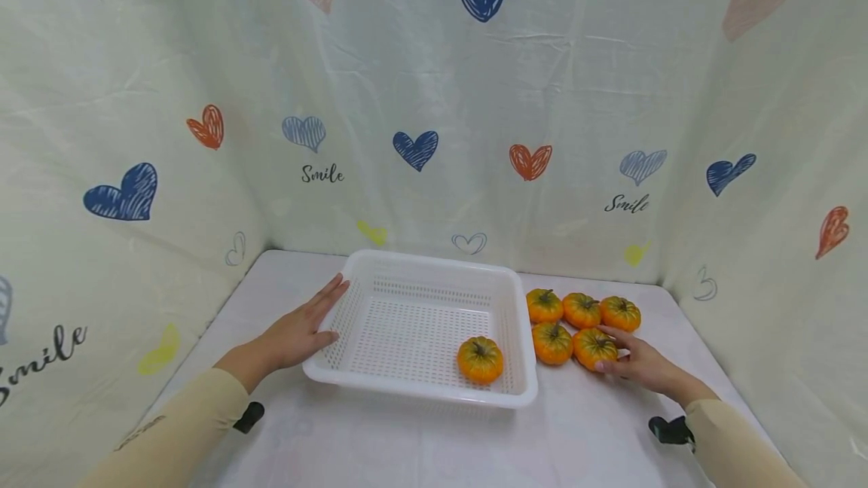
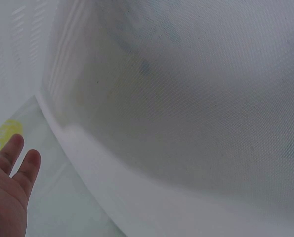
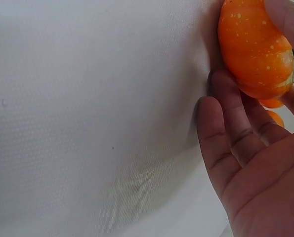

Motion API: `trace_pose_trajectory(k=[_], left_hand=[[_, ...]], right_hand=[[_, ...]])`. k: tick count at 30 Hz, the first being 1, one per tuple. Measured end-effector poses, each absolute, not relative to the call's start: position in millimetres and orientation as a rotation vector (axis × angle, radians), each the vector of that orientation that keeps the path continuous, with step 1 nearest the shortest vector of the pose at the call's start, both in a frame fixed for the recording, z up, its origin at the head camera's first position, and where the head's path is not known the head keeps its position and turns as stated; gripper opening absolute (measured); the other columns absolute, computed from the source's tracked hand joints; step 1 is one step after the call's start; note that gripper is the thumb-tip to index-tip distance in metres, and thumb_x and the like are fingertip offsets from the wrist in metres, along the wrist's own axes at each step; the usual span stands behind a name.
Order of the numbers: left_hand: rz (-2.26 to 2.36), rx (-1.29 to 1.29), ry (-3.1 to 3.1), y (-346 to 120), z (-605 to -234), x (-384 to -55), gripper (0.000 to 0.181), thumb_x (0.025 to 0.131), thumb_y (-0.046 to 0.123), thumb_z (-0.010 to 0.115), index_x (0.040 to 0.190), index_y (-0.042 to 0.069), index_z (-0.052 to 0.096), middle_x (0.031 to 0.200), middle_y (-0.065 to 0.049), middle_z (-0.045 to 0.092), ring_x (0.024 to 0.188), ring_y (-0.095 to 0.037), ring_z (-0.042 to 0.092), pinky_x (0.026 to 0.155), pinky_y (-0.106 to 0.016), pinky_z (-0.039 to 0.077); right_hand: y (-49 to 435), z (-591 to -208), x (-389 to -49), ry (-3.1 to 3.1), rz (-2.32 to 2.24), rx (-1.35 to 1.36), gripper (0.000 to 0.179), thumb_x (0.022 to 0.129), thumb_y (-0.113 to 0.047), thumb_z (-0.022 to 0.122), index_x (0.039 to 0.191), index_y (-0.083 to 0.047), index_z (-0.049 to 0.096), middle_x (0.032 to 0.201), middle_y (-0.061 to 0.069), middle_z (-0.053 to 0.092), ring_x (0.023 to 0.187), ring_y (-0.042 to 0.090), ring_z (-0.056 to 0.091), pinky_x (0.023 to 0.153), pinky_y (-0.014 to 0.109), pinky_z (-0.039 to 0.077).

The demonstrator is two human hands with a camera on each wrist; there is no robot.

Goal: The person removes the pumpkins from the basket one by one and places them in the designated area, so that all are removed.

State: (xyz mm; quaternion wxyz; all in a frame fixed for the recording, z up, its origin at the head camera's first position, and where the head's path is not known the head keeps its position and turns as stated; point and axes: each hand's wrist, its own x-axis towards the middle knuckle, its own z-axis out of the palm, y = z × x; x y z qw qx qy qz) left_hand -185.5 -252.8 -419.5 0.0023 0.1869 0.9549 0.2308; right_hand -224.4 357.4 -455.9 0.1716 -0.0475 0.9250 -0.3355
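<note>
A white plastic basket stands on the table with one small orange pumpkin inside, near its front right corner. My left hand rests against the basket's left side, fingers extended; in the left wrist view only part of this hand shows. Right of the basket, my right hand holds another small pumpkin between thumb and fingers. The right wrist view shows this pumpkin close to the white cloth, with the thumb on one side and fingertips on the other.
Several more small pumpkins sit in two rows beside the basket's right wall. White cloth covers the table. A curtain printed with hearts hangs behind the table and along both sides.
</note>
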Motion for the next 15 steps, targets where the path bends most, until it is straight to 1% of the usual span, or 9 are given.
trace_pose_trajectory(k=[4, 10, 15], left_hand=[[0.724, 0.588, 2.995, -252.6, -419.5, -185.9, 0.079, 0.094, 0.021, 0.061, 0.160, 0.010, 0.018, 0.167, -0.010, 0.008, 0.144, -0.042, 0.028, 0.104, -0.063, 0.038], [0.719, 0.591, 3.000, -252.6, -420.8, -186.5, 0.079, 0.095, 0.021, 0.061, 0.160, 0.010, 0.018, 0.167, -0.011, 0.008, 0.144, -0.042, 0.028, 0.104, -0.063, 0.039], [0.724, 0.587, 3.001, -252.7, -421.0, -186.2, 0.079, 0.094, 0.020, 0.060, 0.160, 0.009, 0.018, 0.166, -0.011, 0.008, 0.143, -0.043, 0.028, 0.104, -0.063, 0.038]], right_hand=[[356.5, -456.5, -224.2, 2.630, -0.952, -0.117, 0.096, 0.084, -0.050, 0.077, 0.153, -0.001, 0.031, 0.138, 0.038, 0.040, 0.113, 0.047, 0.053, 0.088, 0.053, 0.054], [355.5, -456.3, -223.4, 2.630, -0.955, -0.080, 0.100, 0.082, -0.052, 0.077, 0.152, 0.000, 0.029, 0.139, 0.039, 0.038, 0.113, 0.049, 0.053, 0.088, 0.052, 0.055], [356.9, -457.2, -222.6, 2.627, -0.971, -0.103, 0.098, 0.083, -0.049, 0.077, 0.152, 0.001, 0.028, 0.140, 0.039, 0.038, 0.115, 0.049, 0.052, 0.088, 0.051, 0.055]])
